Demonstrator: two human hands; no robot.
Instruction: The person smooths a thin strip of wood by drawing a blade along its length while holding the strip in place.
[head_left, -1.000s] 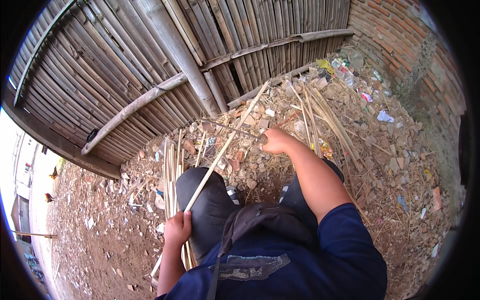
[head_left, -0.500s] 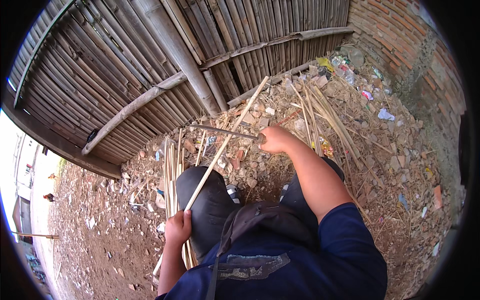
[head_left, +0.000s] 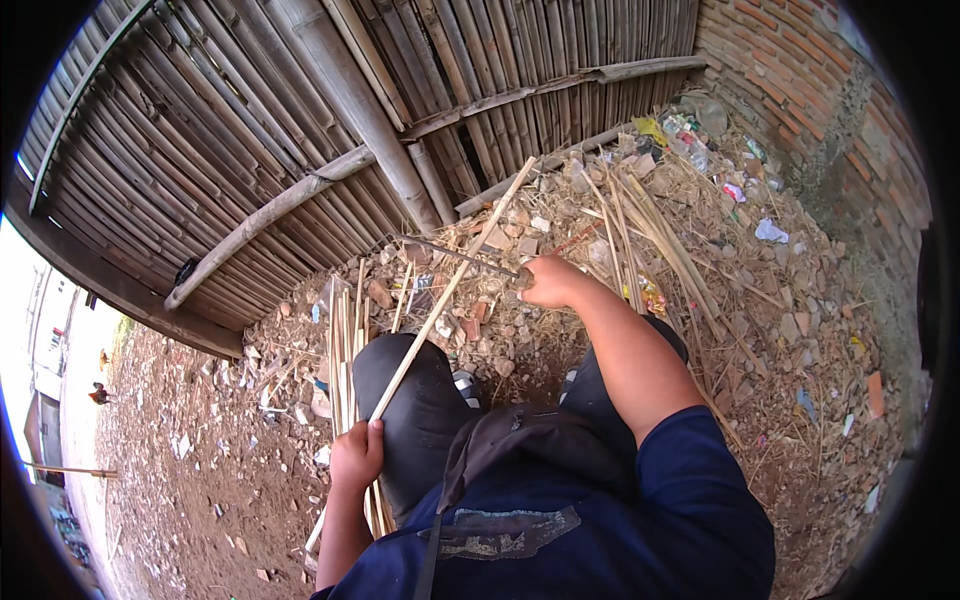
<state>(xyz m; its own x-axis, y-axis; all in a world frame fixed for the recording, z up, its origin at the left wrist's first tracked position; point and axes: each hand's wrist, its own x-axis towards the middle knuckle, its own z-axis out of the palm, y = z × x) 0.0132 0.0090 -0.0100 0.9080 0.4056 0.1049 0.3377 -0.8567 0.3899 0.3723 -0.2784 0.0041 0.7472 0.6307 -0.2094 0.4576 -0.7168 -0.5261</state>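
My left hand (head_left: 356,456) is closed round the lower end of a long pale bamboo strip (head_left: 421,340), beside my left knee. From there the strip slants up and away to the right, passing over the knee. My right hand (head_left: 552,282) grips the handle of a long, thin-bladed machete (head_left: 430,246). Its dark blade points left and crosses the strip above its middle; whether the two touch, I cannot tell. Against the outside of my left leg lies a bundle of pale bamboo strips (head_left: 344,345), partly hidden by my left arm.
More split bamboo strips (head_left: 668,238) lie on the right. A bamboo slat wall (head_left: 250,140) stands ahead, and a brick wall (head_left: 790,70) rises at the far right. Stones, straw and plastic litter (head_left: 690,150) cover the ground. A chicken (head_left: 100,393) is at the far left.
The machete's blade has tilted, its tip swinging a little away from me. My left hand and the bamboo strip have hardly moved.
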